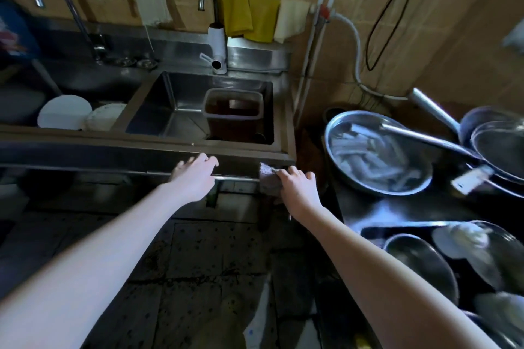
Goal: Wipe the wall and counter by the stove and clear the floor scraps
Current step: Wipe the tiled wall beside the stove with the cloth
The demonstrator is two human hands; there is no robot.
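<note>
My right hand point(297, 183) grips a dark purplish cleaning cloth point(268, 178) against the front right corner of the steel sink unit point(147, 150). My left hand point(195, 171) reaches toward the sink's front edge with loosely bent fingers and holds nothing. The tan tiled wall point(425, 22) rises behind the sink and turns along the right side. A dark counter point(382, 207) on the right carries metal bowls. The patterned floor point(198, 263) below looks stained.
A brown tub point(235, 116) stands in the sink basin under a tap point(211, 17). White plates point(65, 112) lie in the left basin. Yellow and white cloths point(255, 17) hang on the wall. A steel bowl of pale pieces point(377, 150) and pans crowd the right counter.
</note>
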